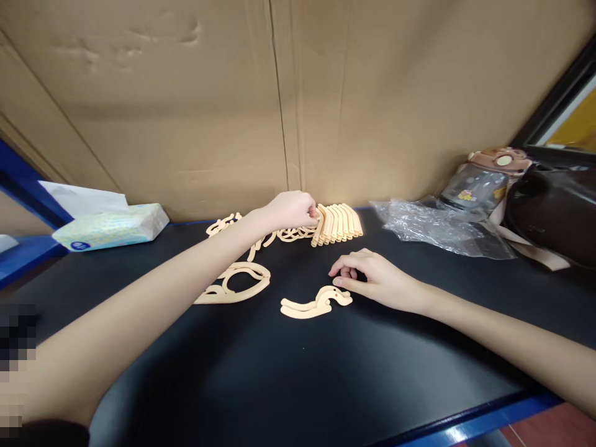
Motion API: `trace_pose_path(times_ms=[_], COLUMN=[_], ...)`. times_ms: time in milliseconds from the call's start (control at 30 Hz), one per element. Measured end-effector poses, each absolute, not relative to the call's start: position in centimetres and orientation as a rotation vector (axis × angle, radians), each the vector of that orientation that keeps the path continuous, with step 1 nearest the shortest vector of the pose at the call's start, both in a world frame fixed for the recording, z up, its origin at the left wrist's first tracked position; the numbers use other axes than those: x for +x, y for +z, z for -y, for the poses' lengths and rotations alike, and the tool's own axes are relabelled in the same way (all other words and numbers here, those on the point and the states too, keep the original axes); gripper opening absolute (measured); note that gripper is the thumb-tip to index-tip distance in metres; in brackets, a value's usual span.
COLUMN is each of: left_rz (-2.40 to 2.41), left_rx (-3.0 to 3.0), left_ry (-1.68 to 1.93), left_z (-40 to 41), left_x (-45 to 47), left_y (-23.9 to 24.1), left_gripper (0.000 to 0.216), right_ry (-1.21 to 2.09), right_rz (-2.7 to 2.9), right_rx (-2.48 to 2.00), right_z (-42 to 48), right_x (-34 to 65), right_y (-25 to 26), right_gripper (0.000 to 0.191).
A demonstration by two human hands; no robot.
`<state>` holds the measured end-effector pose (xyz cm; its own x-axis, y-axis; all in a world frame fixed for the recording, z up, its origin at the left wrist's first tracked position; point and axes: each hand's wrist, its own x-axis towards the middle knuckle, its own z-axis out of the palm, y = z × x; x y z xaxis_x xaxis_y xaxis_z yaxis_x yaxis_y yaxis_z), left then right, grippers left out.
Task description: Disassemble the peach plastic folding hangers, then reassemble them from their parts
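Observation:
My left hand [294, 210] reaches to the back of the table, its fingers closed at the near-left end of a row of cream curved hanger arms [339, 222]. The leftmost hanger arm [318, 228] sits against the fingertips, which are partly hidden. My right hand [367, 277] is loosely curled over the table, thumb and fingers apart, with nothing seen in it. Just left of its thumb lies a folded hanger piece [307, 308] with a hole in its rounded head. Under my left forearm lies a larger looped hanger frame [254, 288], partly covered.
More cream parts, round hooks [295, 234] among them, lie behind my left forearm. A tissue pack [116, 225] stands at the left. At the right are crumpled clear plastic [433, 226], a clear bottle [479, 186] and a dark bag [554, 211]. Cardboard [209, 112] walls the back.

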<state>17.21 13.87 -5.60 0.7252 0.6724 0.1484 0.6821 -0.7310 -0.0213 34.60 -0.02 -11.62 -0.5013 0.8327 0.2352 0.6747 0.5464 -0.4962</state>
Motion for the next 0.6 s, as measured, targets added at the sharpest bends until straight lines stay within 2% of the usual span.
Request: trace_pose_path(times_ms=[200, 333, 600], left_rz=[1.114, 0.975, 0.931], left_rx=[-2.847, -2.896, -2.941], left_ry=[-0.372, -0.424, -0.301], left_z=[-8.8, -4.6, -1.3], left_x=[15.1, 13.2, 10.1], left_y=[-3.9, -4.7, -7.7], left_gripper=[0.020, 0.007, 0.019], right_ry=[0.459, 0.445, 0.430], right_rz=[2.344, 2.355, 2.357], right_rx=[-1.210, -1.197, -1.200], right_z=[0.1, 0.1, 0.5], right_x=[34.6, 34.7, 34.6], right_y=[-11.6, -11.7, -11.5], right_gripper=[0.018, 0.018, 0.017])
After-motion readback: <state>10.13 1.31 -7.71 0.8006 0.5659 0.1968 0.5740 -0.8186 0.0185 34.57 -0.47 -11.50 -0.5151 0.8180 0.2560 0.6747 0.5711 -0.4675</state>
